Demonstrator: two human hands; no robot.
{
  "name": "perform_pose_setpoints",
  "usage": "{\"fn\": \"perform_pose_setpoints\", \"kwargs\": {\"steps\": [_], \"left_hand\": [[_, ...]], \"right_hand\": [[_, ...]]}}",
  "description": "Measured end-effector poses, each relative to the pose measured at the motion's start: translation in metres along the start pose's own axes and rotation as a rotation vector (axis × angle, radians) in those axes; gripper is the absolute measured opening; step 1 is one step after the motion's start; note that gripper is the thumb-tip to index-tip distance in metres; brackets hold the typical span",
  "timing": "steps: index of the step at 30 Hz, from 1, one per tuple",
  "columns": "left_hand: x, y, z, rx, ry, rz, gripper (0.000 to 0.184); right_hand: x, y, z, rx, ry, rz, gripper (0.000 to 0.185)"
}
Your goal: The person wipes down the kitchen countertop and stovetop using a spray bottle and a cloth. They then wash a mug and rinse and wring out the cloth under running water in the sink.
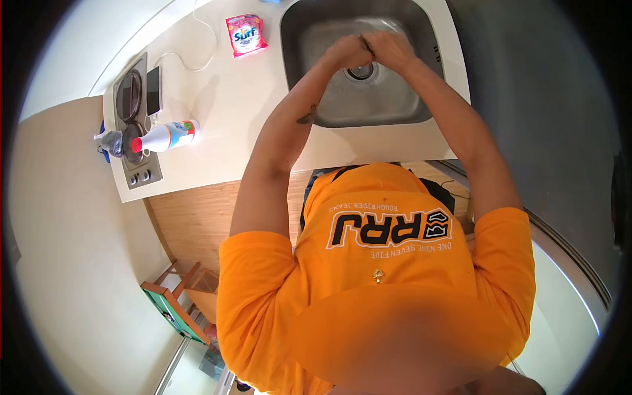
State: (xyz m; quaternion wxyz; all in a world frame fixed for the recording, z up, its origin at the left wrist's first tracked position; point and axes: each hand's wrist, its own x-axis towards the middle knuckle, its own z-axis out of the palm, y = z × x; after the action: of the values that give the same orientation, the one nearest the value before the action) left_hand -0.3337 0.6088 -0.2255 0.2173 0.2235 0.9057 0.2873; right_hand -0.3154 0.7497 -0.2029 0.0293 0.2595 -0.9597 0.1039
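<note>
Both of my hands meet over the far part of the metal sink (316, 108). My left hand (347, 51) is closed, its knuckles toward the camera, touching or nearly touching my right hand (390, 49). That hand is closed as well. A small dark strip (366, 45) shows between the two hands; its kind cannot be made out. The fingertips are hidden from above, so I cannot tell which hand grips the strip. Just below the hands lies the sink drain (360, 71).
Left of the sink, a pink Surf packet (246, 35) lies on the white counter (230, 105). Farther left are a white bottle with a red cap (166, 136), a phone (154, 90), a white cable (197, 68) and a two-plate cooktop (141, 172).
</note>
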Motion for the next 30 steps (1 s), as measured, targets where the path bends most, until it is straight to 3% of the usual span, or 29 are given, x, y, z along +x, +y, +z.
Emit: {"fn": "perform_pose_setpoints", "kwargs": {"steps": [1, 2, 4, 8, 10, 11, 13, 15, 17, 18, 19, 22, 23, 24, 25, 27, 28, 30], "left_hand": [[-0.001, 0.001, 0.001, -0.243, -0.041, -0.033, 0.02], [-0.006, 0.005, 0.001, -0.24, -0.041, -0.035, 0.02], [-0.017, 0.019, -0.001, -0.553, -0.166, -0.257, 0.02], [-0.017, 0.025, 0.01, -0.631, -0.19, -0.261, 0.025], [-0.019, 0.027, 0.018, -0.542, 0.094, -0.023, 0.051], [-0.017, 0.024, 0.024, -0.54, 0.092, -0.026, 0.051], [-0.009, 0.011, 0.031, -0.5, 0.17, -0.042, 0.073], [-0.015, 0.021, 0.028, -0.347, 0.285, 0.002, 0.071], [-0.023, 0.038, 0.02, -0.189, 0.397, 0.055, 0.07], [-0.028, 0.045, 0.018, -0.008, 0.533, 0.232, 0.067], [-0.032, 0.052, 0.015, 0.177, 0.661, 0.409, 0.064], [-0.023, 0.049, 0.033, 0.272, 0.599, 0.426, 0.059], [-0.017, 0.042, 0.036, 0.274, 0.598, 0.425, 0.059], [-0.009, 0.039, 0.036, 0.281, 0.479, 0.232, 0.047], [-0.004, 0.036, 0.037, 0.285, 0.358, 0.04, 0.036], [-0.008, 0.045, 0.03, 0.254, 0.348, 0.041, 0.025], [-0.011, 0.051, 0.025, 0.221, 0.343, 0.036, 0.016], [0.008, 0.024, 0.041, 0.236, 0.305, 0.072, 0.015]], "right_hand": [[-0.005, 0.002, -0.004, 0.002, 0.001, 0.002, 0.013], [-0.008, 0.002, -0.009, 0.031, 0.023, -0.046, 0.013], [-0.013, 0.005, -0.013, 0.061, 0.047, -0.09, 0.013], [-0.014, 0.02, -0.005, 0.063, -0.016, -0.036, 0.014], [-0.018, 0.028, 0.002, 0.089, -0.029, 0.026, 0.018], [-0.021, 0.038, 0.01, 0.244, 0.086, -0.076, 0.024], [-0.025, 0.043, 0.013, 0.405, 0.204, -0.183, 0.031], [-0.027, 0.043, 0.001, 0.906, -0.309, 0.303, 0.035], [-0.029, 0.045, -0.008, 1.007, -0.376, 0.422, 0.032], [-0.029, 0.046, -0.012, 1.098, -0.443, 0.546, 0.029], [-0.03, 0.045, -0.014, 1.103, -0.441, 0.544, 0.029], [-0.029, 0.042, -0.018, 1.159, -0.554, 0.459, 0.025], [-0.022, 0.035, -0.014, 0.759, -0.564, 0.328, 0.02], [-0.019, 0.03, -0.011, 0.359, -0.555, 0.199, 0.015], [-0.02, 0.027, -0.008, 0.361, -0.552, 0.203, 0.015], [-0.026, 0.021, -0.002, 0.096, -0.104, 0.15, 0.01], [-0.026, 0.021, -0.004, 0.097, -0.103, 0.154, 0.01], [-0.028, 0.017, -0.014, -0.049, -0.099, 0.065, 0.009]]}}
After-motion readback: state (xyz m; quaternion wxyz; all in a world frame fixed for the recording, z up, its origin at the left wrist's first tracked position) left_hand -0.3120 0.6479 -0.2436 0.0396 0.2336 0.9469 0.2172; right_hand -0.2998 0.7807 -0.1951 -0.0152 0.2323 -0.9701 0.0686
